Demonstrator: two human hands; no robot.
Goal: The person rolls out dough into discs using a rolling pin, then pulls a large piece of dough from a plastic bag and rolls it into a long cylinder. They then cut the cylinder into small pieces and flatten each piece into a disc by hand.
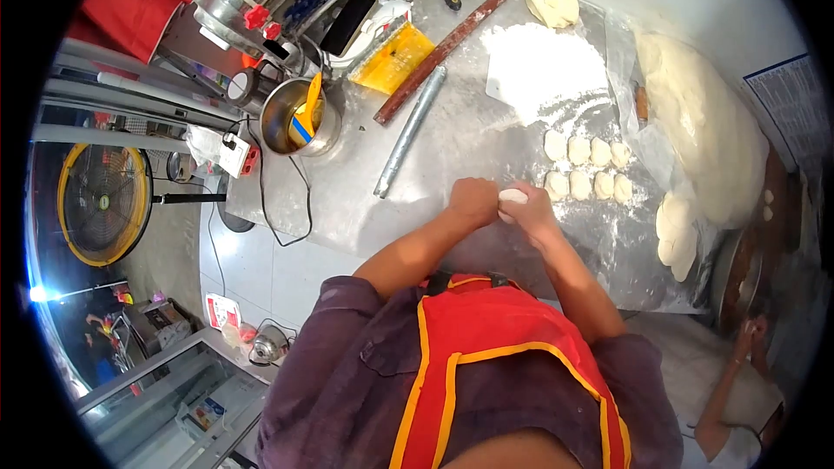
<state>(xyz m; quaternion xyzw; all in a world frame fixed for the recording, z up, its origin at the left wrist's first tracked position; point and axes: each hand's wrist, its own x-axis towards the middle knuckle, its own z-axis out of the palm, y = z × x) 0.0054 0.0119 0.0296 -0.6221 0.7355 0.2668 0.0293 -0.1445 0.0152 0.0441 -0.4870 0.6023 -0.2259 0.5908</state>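
Note:
Between my two hands, above the near part of the steel table, is a small pale piece of dough (pixel 512 196). My right hand (pixel 535 210) is closed round it, with the thumb on top. On its other side, my left hand (pixel 473 201) is closed against the same piece; its fingertips are hidden underneath. Just beyond my right hand lie two short rows of small floured dough pieces (pixel 579 184). Loose white flour (pixel 547 74) is spread behind them, and a lump of dough (pixel 553 6) sits at the far edge.
A red-brown rolling pin (pixel 460 43) and a grey metal rod (pixel 412 132) lie left on the steel table (pixel 347 187). Near them stands a metal pot (pixel 280 126). A large dough mass (pixel 704 122) lies to the right. Another person's arm (pixel 721 391) shows at lower right.

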